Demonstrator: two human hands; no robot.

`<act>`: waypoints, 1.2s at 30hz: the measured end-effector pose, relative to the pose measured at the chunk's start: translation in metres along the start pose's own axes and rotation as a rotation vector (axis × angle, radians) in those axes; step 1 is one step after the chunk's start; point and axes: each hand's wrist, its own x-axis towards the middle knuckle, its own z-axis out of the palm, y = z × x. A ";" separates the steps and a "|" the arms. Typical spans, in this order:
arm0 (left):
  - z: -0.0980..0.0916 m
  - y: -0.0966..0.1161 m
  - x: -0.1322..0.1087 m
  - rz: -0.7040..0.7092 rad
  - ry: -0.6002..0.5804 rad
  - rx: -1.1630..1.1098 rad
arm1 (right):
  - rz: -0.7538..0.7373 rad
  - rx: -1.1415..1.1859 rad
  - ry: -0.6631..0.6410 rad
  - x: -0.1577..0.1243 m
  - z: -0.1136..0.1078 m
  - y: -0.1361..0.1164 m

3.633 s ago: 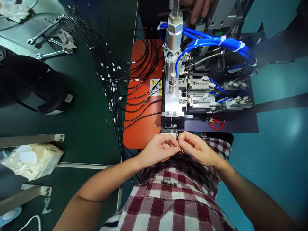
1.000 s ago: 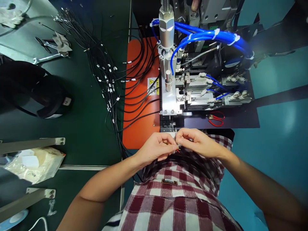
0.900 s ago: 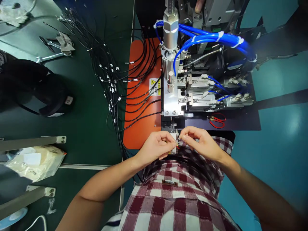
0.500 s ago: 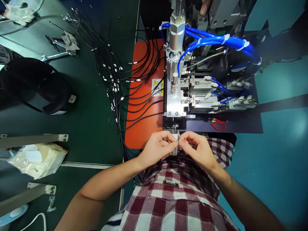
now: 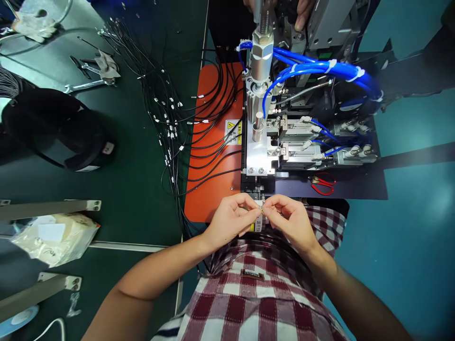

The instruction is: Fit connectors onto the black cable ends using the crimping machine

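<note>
My left hand (image 5: 237, 215) and my right hand (image 5: 288, 218) meet just in front of my body, each with thumb and forefinger pinched. Between the fingertips is a tiny piece, too small to name. Right beyond them stands the metal press machine (image 5: 256, 156) with its upright cylinder. Black cables (image 5: 213, 151) with light metallic ends run from the machine over the orange plate (image 5: 202, 203) at its left. Part of a label with printed characters (image 5: 259, 223) shows below my fingers.
Red-handled scissors (image 5: 324, 183) lie on the dark shelf right of the machine. Blue air hoses (image 5: 327, 66) arch above it. Another person's hand (image 5: 303, 13) is at the far side. On the green table are a black spool (image 5: 53, 128), wrenches (image 5: 87, 86) and a plastic bag (image 5: 57, 241).
Both hands keep their pinch at nearly the same spot, with small finger shifts. At the far side, more of the other person's hands has come into view.
</note>
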 end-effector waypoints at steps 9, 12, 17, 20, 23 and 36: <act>-0.002 -0.001 0.001 0.033 -0.023 -0.075 | -0.074 -0.043 0.019 -0.004 0.002 0.004; -0.002 -0.001 0.002 0.037 0.005 -0.077 | -0.068 -0.035 0.001 -0.005 -0.001 0.005; -0.001 0.000 0.002 0.039 0.008 -0.082 | -0.131 -0.136 0.016 -0.006 -0.002 0.007; -0.001 0.001 0.001 0.027 0.014 -0.042 | -0.155 -0.206 -0.001 -0.005 -0.001 0.009; -0.001 0.001 0.001 0.005 -0.005 -0.001 | -0.177 -0.241 0.022 -0.005 0.000 0.011; -0.004 -0.002 0.004 0.017 -0.037 -0.016 | -0.194 -0.271 0.100 -0.004 -0.001 0.011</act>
